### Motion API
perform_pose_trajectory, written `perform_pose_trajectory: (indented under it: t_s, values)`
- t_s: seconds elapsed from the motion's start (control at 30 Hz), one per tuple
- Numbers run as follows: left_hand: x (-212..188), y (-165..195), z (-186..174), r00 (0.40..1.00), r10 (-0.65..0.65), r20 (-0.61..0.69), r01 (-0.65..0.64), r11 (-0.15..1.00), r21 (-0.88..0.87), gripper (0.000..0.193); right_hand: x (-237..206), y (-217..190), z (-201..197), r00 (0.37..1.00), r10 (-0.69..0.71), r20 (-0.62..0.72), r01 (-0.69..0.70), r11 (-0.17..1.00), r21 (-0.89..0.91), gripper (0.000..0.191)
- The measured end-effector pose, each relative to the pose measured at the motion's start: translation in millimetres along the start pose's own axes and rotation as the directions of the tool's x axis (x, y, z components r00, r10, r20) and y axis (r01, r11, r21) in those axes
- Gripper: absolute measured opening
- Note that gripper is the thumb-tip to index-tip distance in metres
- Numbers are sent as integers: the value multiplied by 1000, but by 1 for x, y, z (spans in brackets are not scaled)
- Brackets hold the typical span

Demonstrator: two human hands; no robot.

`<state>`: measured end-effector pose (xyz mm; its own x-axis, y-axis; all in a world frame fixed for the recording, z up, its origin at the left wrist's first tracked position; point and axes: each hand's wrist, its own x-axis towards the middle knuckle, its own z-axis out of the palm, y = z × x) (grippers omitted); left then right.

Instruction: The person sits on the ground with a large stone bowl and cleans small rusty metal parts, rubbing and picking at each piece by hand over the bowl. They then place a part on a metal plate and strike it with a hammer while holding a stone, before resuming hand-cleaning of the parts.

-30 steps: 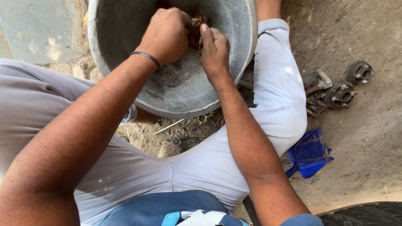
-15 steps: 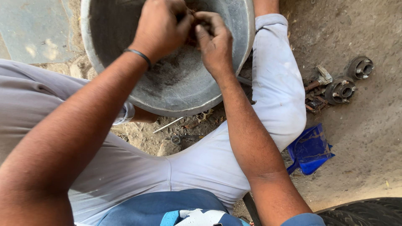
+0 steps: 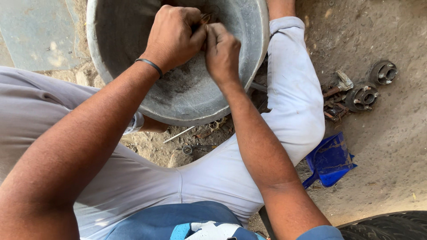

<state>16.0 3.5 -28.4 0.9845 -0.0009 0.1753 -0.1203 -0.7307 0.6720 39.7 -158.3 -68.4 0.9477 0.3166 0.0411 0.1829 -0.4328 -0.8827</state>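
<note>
Compared with a second before, both hands had drawn closer together and sat a little lower in the view — the left hand (image 3: pixel 174 36) and the right hand (image 3: pixel 221 52) now pressed knuckle to knuckle over the far side of the grey metal basin (image 3: pixel 178 102). Between them sat a small rusty-brown part (image 3: pixel 205 18), barely showing above the fingers. The left grip was curled tight and the right was closed as well, both seemingly pinching that same part, though the fingers hid most of it and what kind of piece it was could not be told. The work looked to be in its close, fiddly stage, with the part kept over the basin rather than lifted out.

The basin rim ran close under both wrists, and the near edge rested between the person's knees in pale trousers (image 3: pixel 293 89). On the dirt floor just below the rim lay a thin metal rod (image 3: pixel 179 134) and a small ring-ended tool (image 3: pixel 191 149). To the right, well apart from the hands, sat round metal hub parts (image 3: pixel 364 95) and a blue plastic scoop (image 3: pixel 330 161) — open ground lay beyond them.
</note>
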Motion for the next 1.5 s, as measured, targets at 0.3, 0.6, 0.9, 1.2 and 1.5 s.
perform_pose_trajectory:
  t_s: [0.3, 0.6, 0.9, 1.2, 1.5]
  values:
    - [-2, -4, -5, 999, -29, 43, 33, 996, -87, 24, 7, -3, -21, 817, 480, 321, -577, 669, 468, 31]
    - [2, -11, -6, 990, -140, 19, 141, 970, -199, 23, 7, -4, -14, 992, -124, 28, 121, 989, 81, 27]
    - [5, 0, -18, 972, -140, 190, 210, 881, -424, 17, 5, -6, -16, 912, -392, 118, 400, 915, -50, 48]
    - [6, 4, -25, 942, -240, 235, 331, 781, -529, 18, 1, -14, -13, 992, -101, 76, 80, 966, 245, 39]
    - [6, 0, -16, 987, -108, 117, 139, 942, -304, 25, 3, -2, -11, 950, -310, -33, 303, 943, -139, 11]
